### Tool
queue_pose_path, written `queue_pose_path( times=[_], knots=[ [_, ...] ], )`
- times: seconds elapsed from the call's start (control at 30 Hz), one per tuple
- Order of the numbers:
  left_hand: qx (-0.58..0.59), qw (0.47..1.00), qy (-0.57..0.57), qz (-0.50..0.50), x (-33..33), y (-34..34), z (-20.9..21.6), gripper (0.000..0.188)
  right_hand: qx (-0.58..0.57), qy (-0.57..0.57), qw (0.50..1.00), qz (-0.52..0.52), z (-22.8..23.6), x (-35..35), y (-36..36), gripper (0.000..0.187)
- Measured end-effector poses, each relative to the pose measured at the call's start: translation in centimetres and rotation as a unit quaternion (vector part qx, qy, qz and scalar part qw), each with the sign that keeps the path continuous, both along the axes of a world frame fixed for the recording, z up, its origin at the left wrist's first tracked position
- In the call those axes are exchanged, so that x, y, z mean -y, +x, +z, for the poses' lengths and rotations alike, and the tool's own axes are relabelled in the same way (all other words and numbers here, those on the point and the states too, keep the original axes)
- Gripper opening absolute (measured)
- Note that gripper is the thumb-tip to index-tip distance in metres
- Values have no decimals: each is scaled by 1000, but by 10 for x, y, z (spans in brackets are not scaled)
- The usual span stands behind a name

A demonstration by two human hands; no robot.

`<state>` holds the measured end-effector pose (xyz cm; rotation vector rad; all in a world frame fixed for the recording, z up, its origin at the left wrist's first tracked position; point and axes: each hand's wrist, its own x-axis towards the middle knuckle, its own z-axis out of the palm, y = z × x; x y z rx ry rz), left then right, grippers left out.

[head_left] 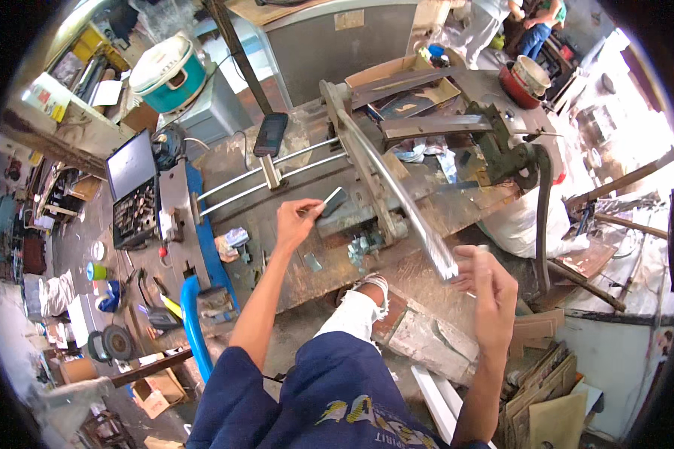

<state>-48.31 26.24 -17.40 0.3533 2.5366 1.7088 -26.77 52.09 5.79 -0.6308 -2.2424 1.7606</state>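
My left hand (296, 223) is closed, with thumb and fingertips pinching a small flat rectangular piece (332, 202), grey with a pale edge, above the worn bench. Ahead of that hand two parallel metal rods (277, 176) carry a small block (270, 172) and run to an upright metal frame. From the frame a long shiny metal lever (408, 198) slants down toward me, its end slightly blurred. Beside that end my right hand (489, 288) has loosely curled, parted fingers, with the fingertips next to the lever; a firm grip does not show.
Small thin offcuts (363, 251) lie on the wooden bench (299, 277). A black phone (270, 135) rests beyond the rods. A blue curved bar (193, 322) stands at left, near an open tool case (136, 209). A second lever machine (502, 150) occupies the right. People (535, 30) are far behind.
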Motion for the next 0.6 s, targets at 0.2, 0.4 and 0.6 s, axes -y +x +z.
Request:
queue_pose_path(
  times=[0.2, 0.4, 0.6],
  knots=[
    [94, 995, 7, -27, -51, -24, -8, 16, 261, -224, 937, 56, 67, 23, -69, 71],
    [28, 997, -22, -61, -86, -27, -1, 18, 312, 60, 946, 63, 120, 47, -123, 40],
    [47, 995, -60, -60, -84, -38, -15, 24, 333, 29, 942, 21, 139, 49, -155, 41]
  ],
)
